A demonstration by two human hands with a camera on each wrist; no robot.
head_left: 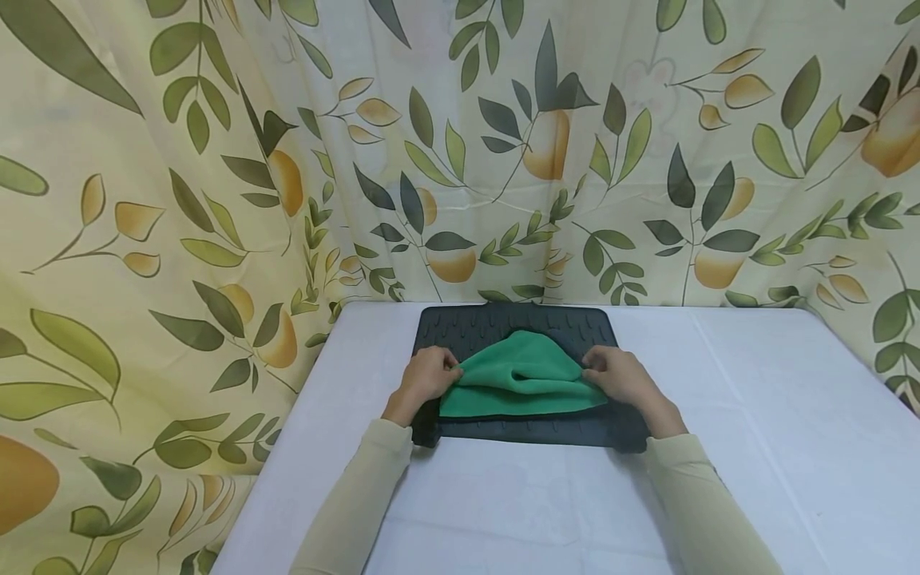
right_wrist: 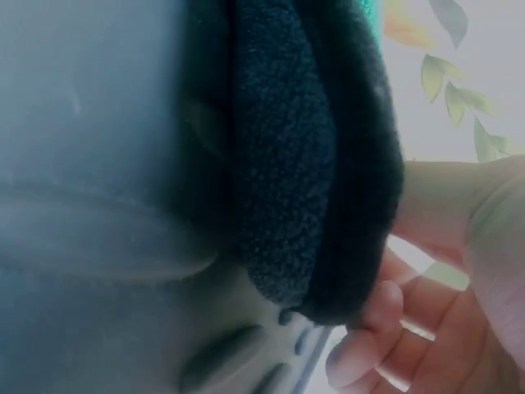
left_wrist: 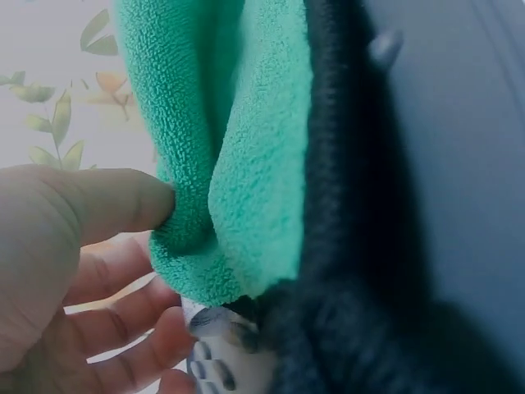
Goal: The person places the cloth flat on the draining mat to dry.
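Observation:
A green terry cloth (head_left: 525, 399) with a dark edge lies folded and bunched on a black ribbed mat (head_left: 460, 323) in the head view. My left hand (head_left: 427, 374) pinches the cloth's left side between thumb and fingers. In the left wrist view, the thumb presses the folded green cloth (left_wrist: 262, 164) and the other fingers curl behind it. At the cloth's right side, my right hand (head_left: 620, 375) pinches a corner. Dark fuzzy cloth (right_wrist: 287, 180) fills the middle of the right wrist view, beside the right thumb and curled fingers.
The mat lies near the far edge of a table with a white cover (head_left: 517, 511). Behind and to the left hangs a curtain (head_left: 460, 200) printed with leaves and fruit. The mat's front corners sit under my wrists.

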